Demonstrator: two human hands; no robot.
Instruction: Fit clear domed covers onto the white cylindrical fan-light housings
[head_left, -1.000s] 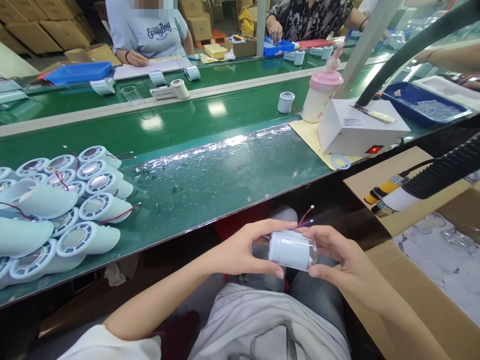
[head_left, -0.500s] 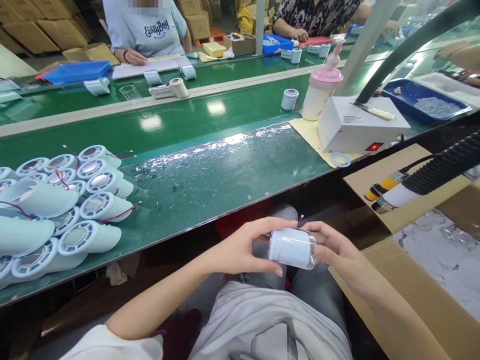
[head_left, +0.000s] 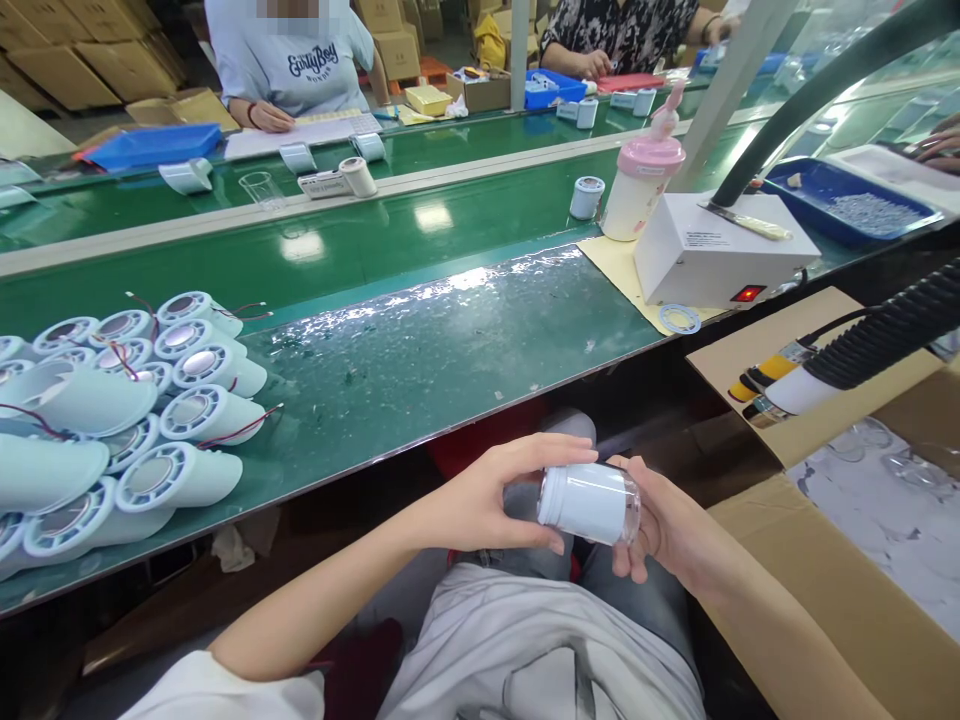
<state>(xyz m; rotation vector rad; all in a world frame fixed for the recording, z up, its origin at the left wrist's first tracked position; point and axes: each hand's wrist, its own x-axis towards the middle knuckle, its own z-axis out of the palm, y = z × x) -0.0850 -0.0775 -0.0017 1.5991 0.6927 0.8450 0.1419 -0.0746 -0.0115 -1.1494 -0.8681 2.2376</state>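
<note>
Above my lap, my left hand [head_left: 504, 492] grips the ringed left end of a pale blue-white plastic cylinder [head_left: 586, 503], thumb below and fingers along the top. A clear plastic cup [head_left: 631, 508] encloses the cylinder and reaches past its right end. My right hand [head_left: 664, 515] is curled around that rounded clear end, its fingers partly seen through the plastic and from beneath. The cylinder lies nearly level, tilted slightly down to the right.
Pale blue housings [head_left: 180, 475] with red and dark wires are heaped on the bench at left. At right stand a white box [head_left: 724, 250] with a hose, a pink-capped bottle [head_left: 645, 180] and a carton [head_left: 795, 560] of clear parts. A green conveyor [head_left: 360, 240] carries parts; co-workers sit opposite.
My right hand has turned, its fingers shifting down and under the clear end. My left hand stays nearly still. On the conveyor, the small cylinder moved slightly right and other parts slightly left.
</note>
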